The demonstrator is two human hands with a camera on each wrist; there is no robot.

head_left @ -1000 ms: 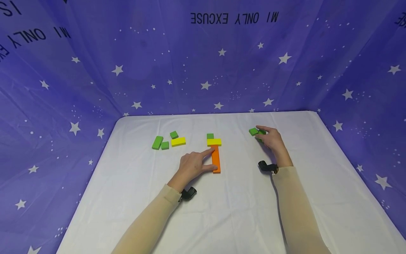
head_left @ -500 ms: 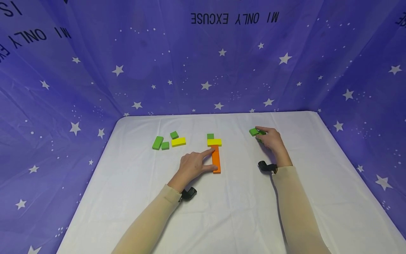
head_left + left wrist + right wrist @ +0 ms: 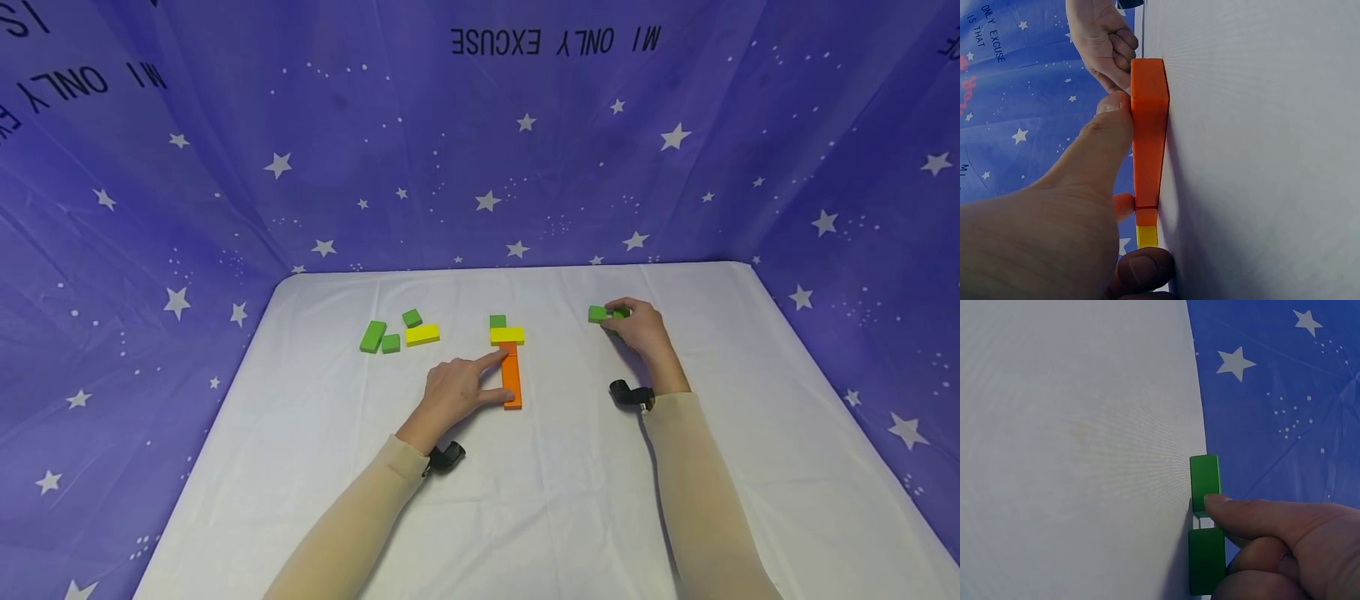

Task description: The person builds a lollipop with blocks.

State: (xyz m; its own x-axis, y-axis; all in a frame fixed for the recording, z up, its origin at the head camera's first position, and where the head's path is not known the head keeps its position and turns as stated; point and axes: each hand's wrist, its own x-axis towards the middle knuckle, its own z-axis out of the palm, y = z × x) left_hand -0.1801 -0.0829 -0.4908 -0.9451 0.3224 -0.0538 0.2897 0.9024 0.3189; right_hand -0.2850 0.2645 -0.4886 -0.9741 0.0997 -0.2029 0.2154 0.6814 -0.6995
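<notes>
In the head view my left hand (image 3: 453,392) reaches to a column of a long orange block (image 3: 512,382) and a short orange block (image 3: 507,347). Its outstretched index finger touches the short one, and the thumb rests on the long one. Beyond them lie a yellow block (image 3: 507,336), set crosswise, and a small green block (image 3: 498,321). At the right, my right hand (image 3: 641,327) pinches one green block (image 3: 1205,481) between thumb and index finger, the index tip being hidden in the right wrist view. A second green block (image 3: 1207,561) sits close beside it, near the curled fingers.
Left of the column lie a larger green block (image 3: 372,337), two small green blocks, one of them a near cube (image 3: 391,343), and another yellow block (image 3: 422,335). A white cloth covers the table (image 3: 555,500). A blue starry curtain (image 3: 420,150) stands behind.
The left-hand block of the green pair at my right hand has turned slightly and now lies straighter. My right fingers have curled a little closer. My left hand stays in place.
</notes>
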